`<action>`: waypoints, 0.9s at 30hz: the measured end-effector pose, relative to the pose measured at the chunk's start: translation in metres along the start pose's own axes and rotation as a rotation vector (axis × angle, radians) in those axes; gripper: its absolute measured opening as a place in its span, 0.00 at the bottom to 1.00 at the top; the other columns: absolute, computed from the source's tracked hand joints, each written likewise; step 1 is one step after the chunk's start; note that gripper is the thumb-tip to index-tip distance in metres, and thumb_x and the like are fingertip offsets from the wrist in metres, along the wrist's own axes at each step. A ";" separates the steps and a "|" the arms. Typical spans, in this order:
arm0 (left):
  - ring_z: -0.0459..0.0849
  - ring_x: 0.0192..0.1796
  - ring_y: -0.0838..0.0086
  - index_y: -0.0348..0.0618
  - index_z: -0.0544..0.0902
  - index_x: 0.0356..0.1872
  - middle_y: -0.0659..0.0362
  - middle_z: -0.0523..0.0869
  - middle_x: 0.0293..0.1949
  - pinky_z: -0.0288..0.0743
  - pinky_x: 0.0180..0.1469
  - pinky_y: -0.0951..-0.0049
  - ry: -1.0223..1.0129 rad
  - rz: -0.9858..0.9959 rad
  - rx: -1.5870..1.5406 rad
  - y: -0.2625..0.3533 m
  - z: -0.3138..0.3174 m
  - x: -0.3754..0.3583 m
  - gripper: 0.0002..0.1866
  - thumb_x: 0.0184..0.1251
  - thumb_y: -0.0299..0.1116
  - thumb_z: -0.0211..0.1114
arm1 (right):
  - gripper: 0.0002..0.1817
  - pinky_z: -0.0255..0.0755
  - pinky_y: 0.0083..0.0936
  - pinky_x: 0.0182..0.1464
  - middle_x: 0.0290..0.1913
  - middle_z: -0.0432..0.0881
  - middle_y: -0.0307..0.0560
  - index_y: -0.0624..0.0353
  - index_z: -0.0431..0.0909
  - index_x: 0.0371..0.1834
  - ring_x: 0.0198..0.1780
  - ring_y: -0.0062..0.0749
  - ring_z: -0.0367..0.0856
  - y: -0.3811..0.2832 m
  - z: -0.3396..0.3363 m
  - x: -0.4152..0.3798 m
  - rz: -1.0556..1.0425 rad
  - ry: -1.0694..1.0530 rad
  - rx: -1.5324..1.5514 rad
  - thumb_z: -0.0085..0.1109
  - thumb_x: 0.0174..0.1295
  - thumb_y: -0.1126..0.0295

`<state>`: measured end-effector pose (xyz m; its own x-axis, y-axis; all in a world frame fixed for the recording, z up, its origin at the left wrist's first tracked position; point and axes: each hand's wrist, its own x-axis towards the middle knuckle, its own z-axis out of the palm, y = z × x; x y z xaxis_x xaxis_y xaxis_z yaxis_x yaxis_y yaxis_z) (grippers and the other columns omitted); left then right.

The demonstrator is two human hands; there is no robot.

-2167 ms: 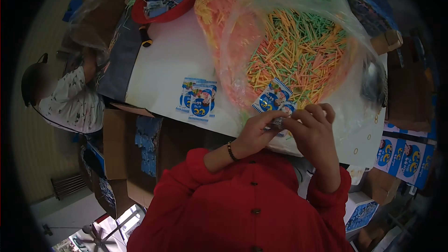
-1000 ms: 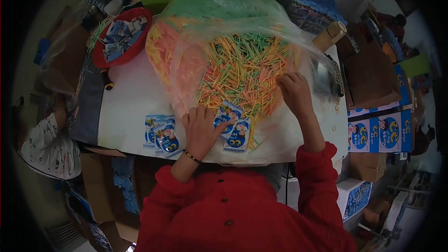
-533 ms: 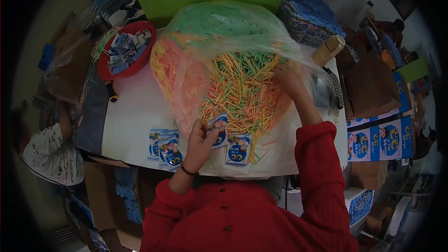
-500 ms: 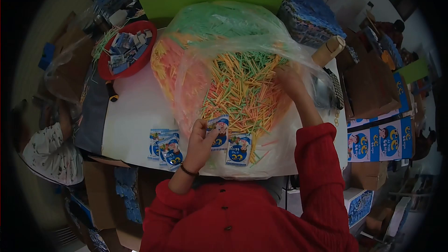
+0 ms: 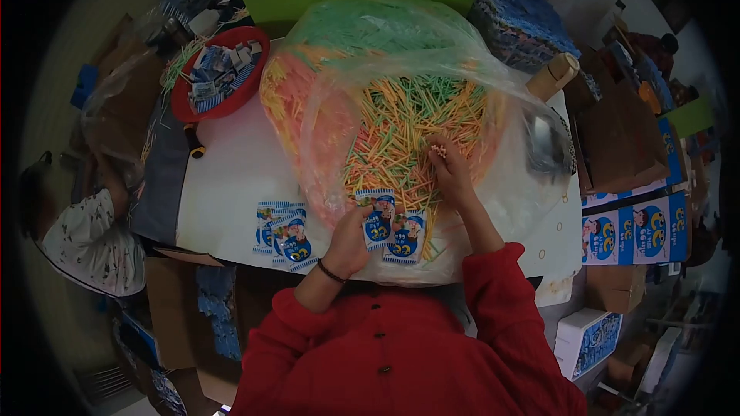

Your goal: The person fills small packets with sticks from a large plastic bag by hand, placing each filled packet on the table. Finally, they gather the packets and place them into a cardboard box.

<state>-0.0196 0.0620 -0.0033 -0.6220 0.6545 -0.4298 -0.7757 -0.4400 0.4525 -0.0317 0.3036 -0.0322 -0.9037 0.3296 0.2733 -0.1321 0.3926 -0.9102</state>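
Right hand point(image 5: 451, 173) pinches a small bunch of sticks point(image 5: 438, 151), light, stiff, slippery, best gripped mid-length; left hand point(image 5: 351, 233), at its 8 o'clock, grips a flimsy packet point(image 5: 378, 218) by the edge.

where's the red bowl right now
In the head view the red bowl sits at the table's far left corner, full of small packets, just left of the big clear bag of coloured sticks.
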 end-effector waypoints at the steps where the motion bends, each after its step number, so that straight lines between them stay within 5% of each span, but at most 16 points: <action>1: 0.84 0.46 0.66 0.34 0.74 0.55 0.49 0.83 0.52 0.79 0.52 0.66 -0.007 0.029 0.061 -0.001 -0.003 0.001 0.17 0.75 0.31 0.42 | 0.10 0.70 0.22 0.46 0.45 0.79 0.42 0.59 0.74 0.52 0.44 0.25 0.78 -0.002 -0.001 0.004 -0.119 -0.007 -0.127 0.51 0.71 0.70; 2: 0.84 0.47 0.66 0.34 0.74 0.55 0.49 0.82 0.52 0.78 0.53 0.66 -0.019 0.059 0.120 -0.002 -0.005 0.003 0.16 0.75 0.31 0.44 | 0.10 0.70 0.22 0.46 0.45 0.79 0.42 0.59 0.74 0.52 0.44 0.25 0.78 0.000 -0.003 0.008 -0.121 0.001 -0.128 0.51 0.71 0.70; 4: 0.83 0.49 0.67 0.34 0.74 0.56 0.50 0.82 0.52 0.77 0.54 0.67 -0.010 0.109 0.119 -0.002 0.008 -0.001 0.15 0.75 0.30 0.46 | 0.11 0.72 0.25 0.48 0.45 0.80 0.44 0.61 0.74 0.51 0.44 0.30 0.79 0.002 -0.010 0.015 0.313 -0.043 0.198 0.48 0.73 0.68; 5: 0.83 0.50 0.68 0.34 0.73 0.56 0.51 0.83 0.52 0.77 0.55 0.67 0.008 0.161 0.114 -0.002 0.013 -0.003 0.14 0.76 0.30 0.48 | 0.11 0.72 0.25 0.48 0.45 0.80 0.44 0.61 0.74 0.51 0.44 0.30 0.79 0.003 -0.015 0.019 0.311 -0.043 0.196 0.48 0.73 0.68; 7: 0.83 0.48 0.70 0.34 0.75 0.55 0.53 0.83 0.50 0.77 0.54 0.70 -0.017 0.138 0.126 0.000 0.013 -0.006 0.14 0.76 0.30 0.50 | 0.13 0.73 0.30 0.55 0.44 0.80 0.46 0.61 0.75 0.47 0.48 0.33 0.80 -0.006 -0.021 0.024 0.490 0.115 0.729 0.44 0.75 0.64; 11: 0.82 0.50 0.71 0.33 0.77 0.53 0.54 0.84 0.49 0.76 0.57 0.70 -0.003 0.198 0.268 -0.003 -0.003 -0.001 0.13 0.75 0.29 0.51 | 0.15 0.73 0.30 0.57 0.48 0.81 0.49 0.63 0.76 0.48 0.51 0.34 0.81 -0.025 -0.017 0.004 0.606 0.079 0.936 0.44 0.75 0.63; 19: 0.85 0.46 0.77 0.34 0.81 0.49 0.57 0.86 0.45 0.77 0.50 0.78 -0.078 0.160 0.239 0.006 0.005 -0.006 0.11 0.71 0.28 0.56 | 0.13 0.63 0.38 0.67 0.52 0.80 0.51 0.59 0.70 0.47 0.62 0.40 0.75 -0.105 0.001 -0.051 0.268 -0.149 0.941 0.42 0.75 0.60; 21: 0.82 0.37 0.85 0.35 0.84 0.43 0.63 0.87 0.37 0.75 0.39 0.82 0.001 0.165 0.436 0.005 0.007 -0.008 0.09 0.68 0.29 0.62 | 0.12 0.65 0.36 0.65 0.52 0.79 0.51 0.58 0.70 0.46 0.61 0.38 0.75 -0.106 0.003 -0.059 0.253 -0.165 0.982 0.41 0.76 0.62; 27: 0.83 0.41 0.83 0.36 0.86 0.43 0.62 0.88 0.39 0.77 0.46 0.81 -0.069 0.308 0.883 0.004 -0.010 -0.009 0.08 0.64 0.23 0.65 | 0.11 0.57 0.43 0.70 0.54 0.79 0.54 0.55 0.68 0.42 0.65 0.43 0.71 -0.123 0.001 -0.067 0.216 -0.198 0.987 0.42 0.75 0.60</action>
<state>-0.0177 0.0482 -0.0056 -0.7569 0.6343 -0.1574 -0.1978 0.0071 0.9802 0.0444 0.2323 0.0609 -0.9870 0.1270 0.0990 -0.1542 -0.5681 -0.8084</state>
